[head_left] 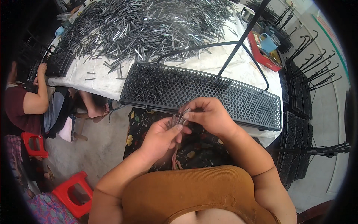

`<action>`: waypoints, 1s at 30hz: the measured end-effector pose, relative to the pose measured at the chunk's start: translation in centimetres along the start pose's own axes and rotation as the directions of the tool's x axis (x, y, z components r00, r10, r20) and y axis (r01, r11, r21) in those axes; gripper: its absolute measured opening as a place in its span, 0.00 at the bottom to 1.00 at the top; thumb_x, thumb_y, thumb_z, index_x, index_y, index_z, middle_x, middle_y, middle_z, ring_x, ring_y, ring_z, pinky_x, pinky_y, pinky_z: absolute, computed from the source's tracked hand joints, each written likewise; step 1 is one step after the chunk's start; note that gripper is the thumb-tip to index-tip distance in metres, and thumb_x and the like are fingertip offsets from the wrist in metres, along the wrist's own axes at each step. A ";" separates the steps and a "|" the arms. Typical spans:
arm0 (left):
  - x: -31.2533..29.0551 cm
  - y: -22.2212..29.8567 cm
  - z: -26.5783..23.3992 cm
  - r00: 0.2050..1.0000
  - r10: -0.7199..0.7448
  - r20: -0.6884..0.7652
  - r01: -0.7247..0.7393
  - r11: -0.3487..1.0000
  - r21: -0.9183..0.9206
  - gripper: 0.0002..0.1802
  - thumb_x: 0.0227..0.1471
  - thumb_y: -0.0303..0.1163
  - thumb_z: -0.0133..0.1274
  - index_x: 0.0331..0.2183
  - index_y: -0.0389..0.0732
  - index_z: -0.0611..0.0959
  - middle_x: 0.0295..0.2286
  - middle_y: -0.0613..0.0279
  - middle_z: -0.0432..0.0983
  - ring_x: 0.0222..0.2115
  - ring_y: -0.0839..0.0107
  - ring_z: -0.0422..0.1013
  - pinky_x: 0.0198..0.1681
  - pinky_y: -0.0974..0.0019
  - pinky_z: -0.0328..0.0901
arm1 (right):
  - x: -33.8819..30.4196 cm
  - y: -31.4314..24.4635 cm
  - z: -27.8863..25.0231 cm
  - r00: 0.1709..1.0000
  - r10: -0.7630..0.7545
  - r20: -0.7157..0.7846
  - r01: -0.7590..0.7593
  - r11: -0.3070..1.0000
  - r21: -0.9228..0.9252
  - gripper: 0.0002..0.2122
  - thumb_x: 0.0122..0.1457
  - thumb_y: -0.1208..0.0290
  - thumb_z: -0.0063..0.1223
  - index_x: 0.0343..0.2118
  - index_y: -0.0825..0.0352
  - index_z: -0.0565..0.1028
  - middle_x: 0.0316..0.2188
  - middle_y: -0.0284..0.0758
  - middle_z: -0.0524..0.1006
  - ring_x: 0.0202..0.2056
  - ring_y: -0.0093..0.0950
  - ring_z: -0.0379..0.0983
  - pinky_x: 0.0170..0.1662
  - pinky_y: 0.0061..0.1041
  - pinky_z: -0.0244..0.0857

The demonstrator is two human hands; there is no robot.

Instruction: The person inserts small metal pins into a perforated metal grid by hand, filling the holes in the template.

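hands [186,125] pinch metal pins [178,119] — perforated rack [231,99] just beyond

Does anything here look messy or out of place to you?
Only the loose heap of metal pins strewn over the white-covered table, with a few strays near its left edge. The perforated black tray lies slightly askew, overhanging the table's near edge.

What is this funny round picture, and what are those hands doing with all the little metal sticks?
The picture comes from a camera worn on a person's head, looking down, so its edges bend. The two arms from the bottom belong to that person. The left hand holds a small bunch of thin metal pins, and the right hand pinches one of them. In front lies a long black tray full of little holes. Behind it, a table with a white cover holds a big pile of the same pins. Another person sits on the left, near red stools.
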State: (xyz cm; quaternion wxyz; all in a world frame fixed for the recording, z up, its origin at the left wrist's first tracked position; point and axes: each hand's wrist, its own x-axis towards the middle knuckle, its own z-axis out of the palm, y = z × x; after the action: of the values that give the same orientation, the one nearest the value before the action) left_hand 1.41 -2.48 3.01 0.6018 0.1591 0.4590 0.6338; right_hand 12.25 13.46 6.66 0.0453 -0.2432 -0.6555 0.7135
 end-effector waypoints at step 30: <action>0.8 -0.6 -0.5 0.985 -0.135 -0.110 0.130 0.990 -0.052 0.08 0.56 0.26 0.50 0.38 0.33 0.76 0.24 0.63 0.71 0.16 0.85 0.58 0.15 0.83 0.50 | 3.0 1.9 -4.8 0.642 -0.712 -0.283 0.292 0.569 -0.769 0.05 0.50 0.76 0.58 0.32 0.65 0.76 0.27 0.41 0.78 0.30 0.38 0.77 0.33 0.29 0.70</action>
State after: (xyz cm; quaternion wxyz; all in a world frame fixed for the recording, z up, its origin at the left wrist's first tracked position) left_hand 1.21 -2.03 1.93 0.6192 0.0784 0.4876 0.6105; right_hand 12.05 18.79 3.91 0.3614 -0.2336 -0.8589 0.2778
